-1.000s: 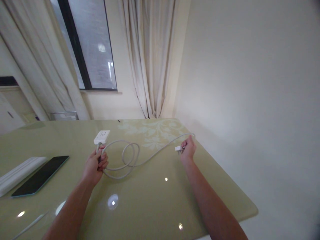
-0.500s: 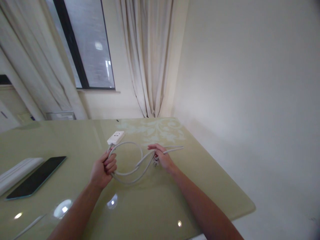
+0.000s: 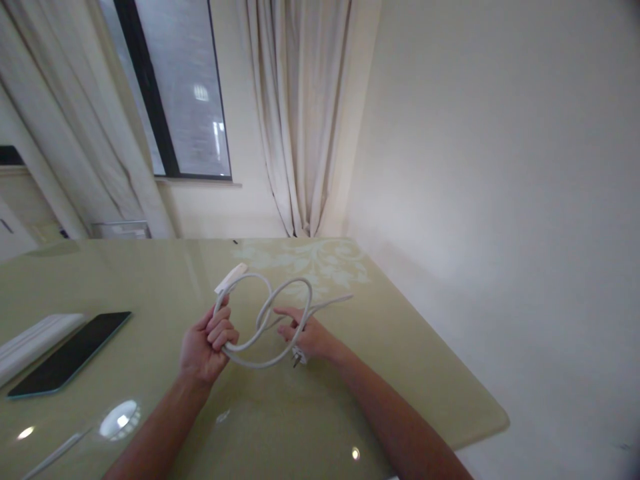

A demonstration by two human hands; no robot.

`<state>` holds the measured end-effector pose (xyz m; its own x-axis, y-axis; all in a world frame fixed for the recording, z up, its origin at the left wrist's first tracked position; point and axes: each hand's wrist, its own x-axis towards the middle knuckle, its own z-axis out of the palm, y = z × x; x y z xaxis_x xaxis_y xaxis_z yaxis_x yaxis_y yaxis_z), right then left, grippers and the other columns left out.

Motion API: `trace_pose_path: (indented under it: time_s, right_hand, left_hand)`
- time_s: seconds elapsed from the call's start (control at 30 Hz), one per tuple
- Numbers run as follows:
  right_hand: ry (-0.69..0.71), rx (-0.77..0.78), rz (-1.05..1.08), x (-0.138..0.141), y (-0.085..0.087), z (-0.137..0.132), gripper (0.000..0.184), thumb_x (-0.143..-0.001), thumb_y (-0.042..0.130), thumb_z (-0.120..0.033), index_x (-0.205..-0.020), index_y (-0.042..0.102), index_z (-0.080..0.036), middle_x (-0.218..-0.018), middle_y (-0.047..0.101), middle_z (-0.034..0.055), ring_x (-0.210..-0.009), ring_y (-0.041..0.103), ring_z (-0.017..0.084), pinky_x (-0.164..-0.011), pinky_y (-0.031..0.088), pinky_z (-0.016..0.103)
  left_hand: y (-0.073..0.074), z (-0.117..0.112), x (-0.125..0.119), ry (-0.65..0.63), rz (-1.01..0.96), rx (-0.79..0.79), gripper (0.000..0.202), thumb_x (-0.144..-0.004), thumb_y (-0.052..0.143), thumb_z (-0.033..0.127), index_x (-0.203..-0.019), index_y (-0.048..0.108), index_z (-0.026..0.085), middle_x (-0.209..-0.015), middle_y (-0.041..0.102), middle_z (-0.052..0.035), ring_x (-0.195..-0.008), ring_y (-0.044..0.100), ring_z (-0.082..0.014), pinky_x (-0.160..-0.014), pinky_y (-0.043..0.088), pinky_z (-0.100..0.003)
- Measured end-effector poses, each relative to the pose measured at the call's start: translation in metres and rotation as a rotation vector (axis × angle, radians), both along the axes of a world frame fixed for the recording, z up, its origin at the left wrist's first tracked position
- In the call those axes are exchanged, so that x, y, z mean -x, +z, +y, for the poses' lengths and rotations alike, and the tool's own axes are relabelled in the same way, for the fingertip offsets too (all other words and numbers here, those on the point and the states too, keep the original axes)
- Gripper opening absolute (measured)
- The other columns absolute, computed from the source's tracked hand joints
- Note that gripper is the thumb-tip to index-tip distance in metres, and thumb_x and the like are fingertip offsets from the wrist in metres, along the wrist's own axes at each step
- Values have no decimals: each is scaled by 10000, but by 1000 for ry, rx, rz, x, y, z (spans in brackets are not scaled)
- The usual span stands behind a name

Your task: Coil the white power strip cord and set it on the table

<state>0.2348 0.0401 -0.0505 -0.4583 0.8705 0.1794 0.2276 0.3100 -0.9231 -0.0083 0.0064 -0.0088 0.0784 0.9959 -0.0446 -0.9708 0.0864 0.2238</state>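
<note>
My left hand (image 3: 210,343) is closed around the looped white cord (image 3: 260,364) of a power strip. Just beyond its knuckles is the white power strip (image 3: 231,277), tilted on edge. To the right, my right hand (image 3: 310,337) reaches in behind a loop, its index finger and thumb apart and its other fingers curled. The cord's plug (image 3: 299,355), prongs downward, shows under that palm and appears held by the curled fingers. A stretch of cord (image 3: 333,301) trails to the right beyond the right hand.
The glossy table (image 3: 425,373) ends at a rounded corner on the right, near the wall (image 3: 500,200). A dark tablet-like slab (image 3: 70,357) and a long white object (image 3: 37,343) lie at left. A thin white cable (image 3: 57,455) lies at front left. Curtains (image 3: 305,120) hang behind.
My right hand has moved left and slightly down, bringing the cord into a second raised loop, and its thumb and index have parted. The power strip has tipped onto its edge.
</note>
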Motion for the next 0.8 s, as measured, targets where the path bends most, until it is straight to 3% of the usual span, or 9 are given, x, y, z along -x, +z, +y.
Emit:
trace_pose_path:
  time_s: [0.13, 0.27, 0.43, 0.57, 0.63, 0.7, 0.8]
  right_hand:
    - [-19, -121, -90, 9, -10, 2, 297, -960, 673, -331, -1227, 771, -245, -939, 697, 31, -847, 621, 170, -836, 513, 322]
    - [9, -146, -85, 11, -11, 1, 171, -962, 671, -350, -1003, 771, -218, -914, 684, 16, -859, 601, 165, -811, 488, 298]
    - [-5, -80, 79, 17, 6, -13, 210, -939, 699, -416, -974, 750, -216, -845, 638, 8, -769, 557, 156, -729, 457, 299]
    - [-17, -49, 225, 23, 25, -32, 272, -887, 765, -478, -1027, 733, -246, -799, 573, -9, -718, 528, 161, -695, 446, 316]
    - [-15, -55, 290, 25, 31, -40, 296, -837, 820, -481, -1011, 722, -263, -848, 614, 7, -762, 576, 184, -743, 484, 345]
    - [-33, -81, 339, 27, 34, -44, 283, -814, 844, -467, -987, 717, -284, -943, 677, 31, -825, 626, 220, -809, 518, 390]
    - [-73, -129, 357, 29, 34, -44, 220, -822, 826, -468, -960, 730, -327, -1047, 729, 25, -908, 671, 267, -884, 540, 443]
  left_hand:
    - [4, -5, -5, -8, 0, -18, 412, -1144, 198, 183, -1126, 604, 114, -516, 368, 105, -321, 262, -36, -302, 179, -128]
    - [4, -6, -8, -34, 53, -11, 373, -1130, 228, 150, -1081, 598, 140, -529, 339, 104, -336, 198, -42, -308, 124, -149]
    - [-4, -1, -18, -98, 227, 62, 279, -1098, 326, 138, -924, 539, 184, -551, 270, 111, -339, 181, -48, -320, 107, -155]
    - [-16, 1, -33, -135, 465, 87, 60, -990, 646, 230, -987, 600, 191, -547, 278, 130, -348, 209, -38, -324, 139, -140]
    - [-21, 1, -39, -141, 619, 65, 262, -872, 809, 287, -1063, 658, 188, -570, 404, 103, -376, 328, -43, -337, 213, -144]
    - [-23, -1, -43, -172, 761, 20, 420, -774, 906, 367, -1092, 704, 181, -682, 585, 19, -460, 491, -81, -379, 319, -171]
    - [-24, -5, -42, -245, 870, -39, 553, -692, 948, 509, -1070, 746, 160, -760, 649, -40, -496, 497, -94, -405, 333, -196]
